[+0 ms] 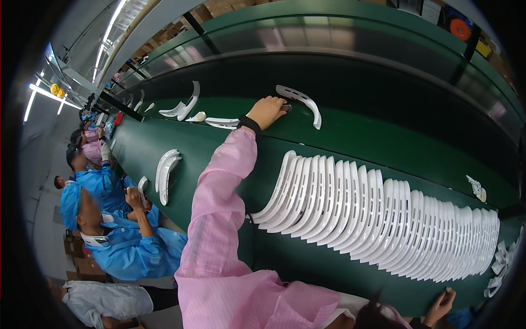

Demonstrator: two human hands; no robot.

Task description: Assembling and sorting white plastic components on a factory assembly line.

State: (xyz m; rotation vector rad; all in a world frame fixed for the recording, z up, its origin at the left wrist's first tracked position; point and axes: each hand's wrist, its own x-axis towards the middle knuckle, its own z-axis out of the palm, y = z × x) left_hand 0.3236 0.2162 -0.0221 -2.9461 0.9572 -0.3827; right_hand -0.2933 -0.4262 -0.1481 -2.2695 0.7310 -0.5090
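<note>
My left hand (pixel 267 112), at the end of a pink sleeve with a black wristband, reaches over the sunken green belt (pixel 350 123). Its fingers are curled around a small dark grey piece (pixel 287 108), mostly hidden. Just beyond it lies a curved white slotted plastic part (pixel 301 98). My right hand (pixel 441 308) is low at the right by the near table edge, fingers curled; what they hold, if anything, I cannot make out. Between the hands, a long row of nested curved white slotted parts (pixel 372 214) stands on the green table (pixel 219 164).
More white parts (pixel 183 107) lie along the belt to the left. A small stack of curved parts (pixel 166 175) is on the table. Co-workers in blue (pixel 131 241) sit at the left. White scraps (pixel 501 268) lie at the right edge. A raised green ledge (pixel 350 24) runs behind.
</note>
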